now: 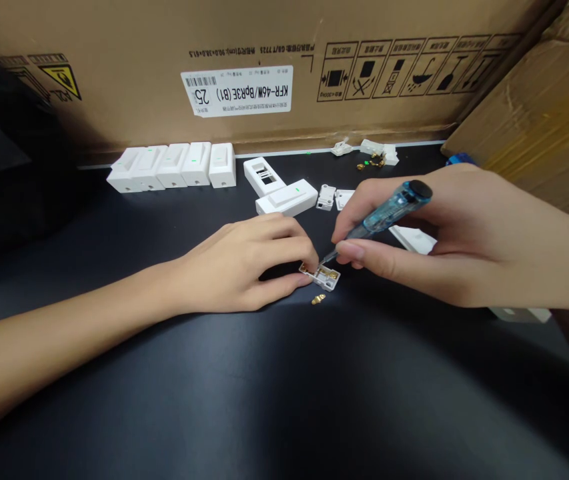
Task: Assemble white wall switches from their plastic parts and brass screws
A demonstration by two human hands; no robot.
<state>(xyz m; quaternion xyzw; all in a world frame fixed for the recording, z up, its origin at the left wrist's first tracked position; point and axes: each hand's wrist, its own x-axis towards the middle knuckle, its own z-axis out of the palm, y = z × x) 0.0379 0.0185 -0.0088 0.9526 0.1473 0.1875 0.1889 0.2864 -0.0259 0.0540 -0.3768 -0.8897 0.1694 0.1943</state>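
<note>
A small white housing (331,283) with brass pieces inside lies on the dark tabletop. My left hand (254,263) pinches its left end between thumb and fingers. My right hand (444,233) is closed around a translucent blue screwdriver (384,215) with a black cap, tilted so that its tip points down into the housing. The exact contact of the tip is too small to tell. Just below the housing sits a loose brass piece (318,299). Behind my hands are a white switch (288,198) and an open white cover (263,175).
Several white switches (175,165) stand in a row at the back left. More white parts (379,149) and brass pieces (370,163) lie at the back right. A large cardboard box (139,40) borders the dark table (189,400); a black bag (9,153) is at left.
</note>
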